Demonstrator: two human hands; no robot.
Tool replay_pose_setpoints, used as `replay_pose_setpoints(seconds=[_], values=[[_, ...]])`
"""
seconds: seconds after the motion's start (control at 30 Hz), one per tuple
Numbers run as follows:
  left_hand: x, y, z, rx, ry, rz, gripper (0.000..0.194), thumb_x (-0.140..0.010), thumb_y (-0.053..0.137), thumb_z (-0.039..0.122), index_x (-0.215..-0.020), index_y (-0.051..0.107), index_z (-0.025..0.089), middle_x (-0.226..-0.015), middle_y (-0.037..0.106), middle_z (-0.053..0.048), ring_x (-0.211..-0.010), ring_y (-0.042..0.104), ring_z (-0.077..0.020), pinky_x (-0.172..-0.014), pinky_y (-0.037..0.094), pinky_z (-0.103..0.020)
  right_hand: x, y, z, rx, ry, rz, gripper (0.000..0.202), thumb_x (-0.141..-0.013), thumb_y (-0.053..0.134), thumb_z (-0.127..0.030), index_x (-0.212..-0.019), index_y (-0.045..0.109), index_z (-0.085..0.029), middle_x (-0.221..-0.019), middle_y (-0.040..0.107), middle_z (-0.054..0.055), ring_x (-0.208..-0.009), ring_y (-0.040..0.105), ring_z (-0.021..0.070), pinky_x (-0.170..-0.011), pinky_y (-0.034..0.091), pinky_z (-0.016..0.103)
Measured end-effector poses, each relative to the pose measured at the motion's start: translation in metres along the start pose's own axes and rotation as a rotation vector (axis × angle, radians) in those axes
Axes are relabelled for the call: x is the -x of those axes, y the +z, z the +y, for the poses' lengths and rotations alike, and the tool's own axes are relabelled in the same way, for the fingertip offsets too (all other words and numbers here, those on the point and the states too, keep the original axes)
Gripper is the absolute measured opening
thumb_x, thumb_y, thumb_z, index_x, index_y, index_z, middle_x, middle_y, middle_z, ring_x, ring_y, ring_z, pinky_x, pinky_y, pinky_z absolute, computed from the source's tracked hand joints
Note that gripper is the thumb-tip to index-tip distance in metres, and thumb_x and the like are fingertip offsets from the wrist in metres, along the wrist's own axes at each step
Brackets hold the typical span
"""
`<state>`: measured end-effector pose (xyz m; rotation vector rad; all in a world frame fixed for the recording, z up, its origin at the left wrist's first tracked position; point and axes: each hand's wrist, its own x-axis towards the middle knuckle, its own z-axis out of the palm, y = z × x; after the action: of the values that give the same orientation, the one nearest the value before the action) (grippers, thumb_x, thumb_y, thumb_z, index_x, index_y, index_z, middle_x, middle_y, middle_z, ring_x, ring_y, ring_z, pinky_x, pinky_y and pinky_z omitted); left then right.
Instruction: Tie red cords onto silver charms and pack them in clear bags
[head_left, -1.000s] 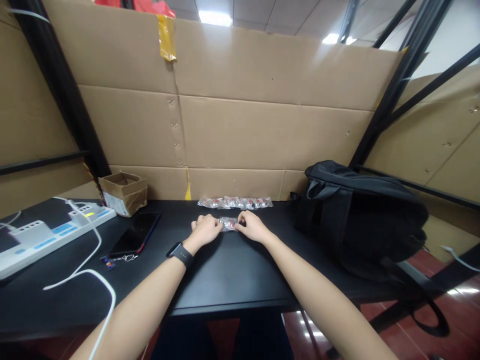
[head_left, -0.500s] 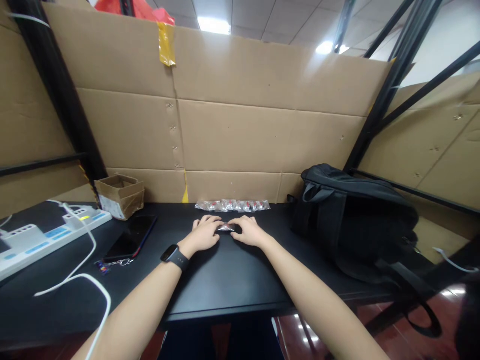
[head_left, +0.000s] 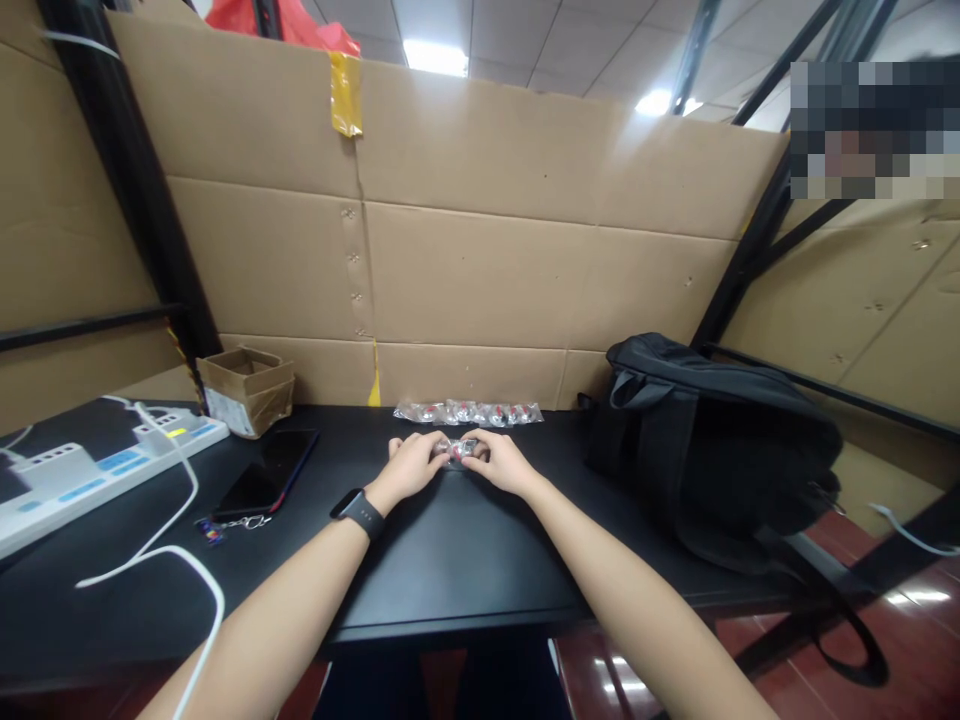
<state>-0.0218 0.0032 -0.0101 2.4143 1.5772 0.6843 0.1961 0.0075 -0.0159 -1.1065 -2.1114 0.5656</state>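
Between my hands is a small clear plastic packet with something red and silvery inside. My left hand, below a black wristwatch, pinches the packet's left end. The right end is gripped by the thumb and fingers of my right hand. Just behind them, a row of similar clear packets with red spots lies along the back of the black table, near the cardboard wall.
At the left are a white power strip with a white cable, a small cardboard box and a dark phone. A black backpack lies at the right. A blurred-out person shows at the upper right.
The packet between my hands has turned or lifted, and its red part now shows. My fingers have closed in on it. A blurred person has appeared at the upper right.
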Motion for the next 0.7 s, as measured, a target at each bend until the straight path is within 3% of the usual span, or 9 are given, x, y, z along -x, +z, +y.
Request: replay_pose_setpoints(seconds=[0.2, 0.33, 0.43, 0.53, 0.7], values=[[-0.001, 0.006, -0.003, 0.043, 0.003, 0.046, 0.036, -0.092, 0.056, 0.031, -0.127, 0.050, 0.031, -0.101, 0.075, -0.001, -0.110, 0.061, -0.0241, -0.095, 0.032, -0.042, -0.008, -0.003, 0.014, 0.045, 0.105, 0.007, 0.031, -0.085, 0.073, -0.029, -0.115, 0.069, -0.021, -0.080, 0.076, 0.001, -0.076, 0.072, 0.0177, -0.074, 0.051, 0.025], [-0.002, 0.007, -0.004, -0.007, -0.007, 0.016, 0.052, -0.089, 0.057, 0.033, -0.139, 0.040, 0.030, -0.118, 0.071, -0.007, -0.118, 0.057, -0.0271, -0.097, 0.034, -0.044, -0.024, -0.013, 0.018, 0.273, 0.178, -0.012, 0.029, -0.086, 0.073, -0.031, -0.113, 0.070, -0.023, -0.082, 0.077, 0.000, -0.078, 0.072, 0.0172, -0.076, 0.050, 0.025], [-0.002, 0.007, -0.006, -0.089, -0.070, -0.030, 0.063, -0.088, 0.056, 0.042, -0.145, 0.036, 0.026, -0.139, 0.058, -0.014, -0.127, 0.051, -0.0334, -0.100, 0.036, -0.050, -0.042, -0.020, 0.019, 0.392, 0.233, -0.007, 0.032, -0.086, 0.074, -0.031, -0.116, 0.069, -0.024, -0.087, 0.077, 0.001, -0.085, 0.072, 0.0186, -0.078, 0.050, 0.025], [-0.001, 0.004, -0.009, -0.137, -0.081, -0.097, 0.059, -0.090, 0.051, 0.048, -0.143, 0.043, 0.025, -0.147, 0.051, -0.015, -0.132, 0.047, -0.0357, -0.103, 0.036, -0.054, -0.058, -0.022, 0.021, 0.453, 0.272, 0.032, 0.033, -0.085, 0.074, -0.033, -0.117, 0.068, -0.025, -0.096, 0.076, 0.005, -0.096, 0.071, 0.0229, -0.083, 0.049, 0.029], [0.002, -0.003, -0.013, -0.129, -0.036, -0.164, 0.050, -0.091, 0.047, 0.049, -0.136, 0.052, 0.027, -0.145, 0.051, -0.011, -0.132, 0.048, -0.0326, -0.106, 0.038, -0.054, -0.066, -0.019, 0.023, 0.539, 0.375, 0.112, 0.046, -0.086, 0.072, -0.036, -0.129, 0.058, -0.025, -0.107, 0.073, 0.011, -0.102, 0.069, 0.0287, -0.083, 0.049, 0.035]])
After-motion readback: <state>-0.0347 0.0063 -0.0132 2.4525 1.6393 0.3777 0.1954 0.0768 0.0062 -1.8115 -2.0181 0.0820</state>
